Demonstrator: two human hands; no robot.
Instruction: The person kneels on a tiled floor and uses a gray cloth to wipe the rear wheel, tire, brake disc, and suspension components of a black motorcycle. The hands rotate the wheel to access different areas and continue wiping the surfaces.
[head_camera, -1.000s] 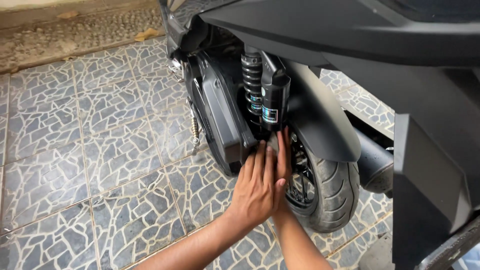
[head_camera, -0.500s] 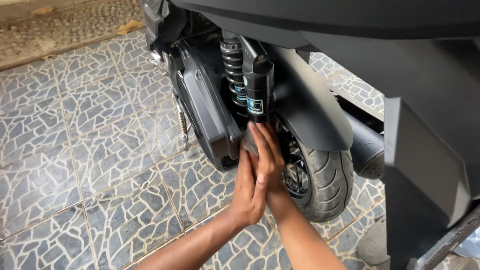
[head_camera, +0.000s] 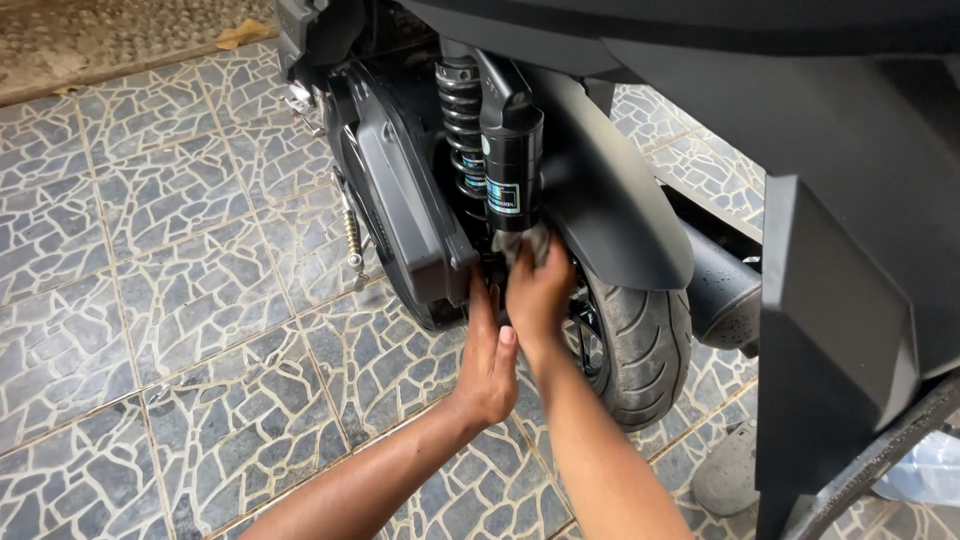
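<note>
Left hand (head_camera: 490, 360): lying flat with fingers together, pressing up beside the engine cover (head_camera: 400, 200).
Right hand (head_camera: 537, 290): closing on a grey rag (head_camera: 525, 243), having moved up to the foot of the shock absorber (head_camera: 510, 170).
Rear wheel (head_camera: 640, 350): sitting just right of both hands, on the tiled floor (head_camera: 180, 300).
Change: the rag is now showing under the shock, and the wiping is shifting higher.
Mudguard (head_camera: 610, 200): arching over the wheel, farther back.

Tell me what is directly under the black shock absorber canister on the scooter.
A crumpled grey cloth, pressed there by the right hand. The left hand lies flat alongside. The shock's lower mount is covered by the cloth and hands.
</note>
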